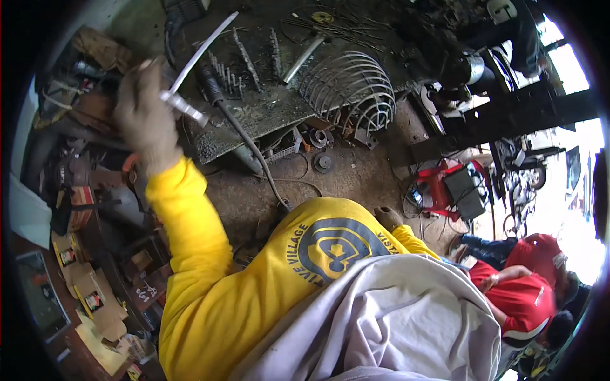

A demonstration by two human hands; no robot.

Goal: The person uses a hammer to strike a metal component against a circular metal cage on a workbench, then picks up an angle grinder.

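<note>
My left hand [147, 111], in a yellow sleeve, is raised at the left of the workbench [254, 120] and blurred by motion. Its edge meets or overlaps a thin, pale metal strip [204, 51] with a silvery crosspiece [185, 109] at its lower end; I cannot tell whether the fingers grip it. A black welding cable with a thick handle [211, 84] lies close by. Low beside my body is my right hand [389, 219], fingers loosely apart, nothing visible in it, partly hidden by the sweatshirt.
On the bench sit a curved metal-bar cage [349, 86], a metal tube-like bar [305, 58] and upright spiky rods [246, 58]. Under it are round metal parts [323, 162]. A red chair [438, 190] stands right, near people in red shirts [521, 286]. Cardboard boxes [95, 292] are left.
</note>
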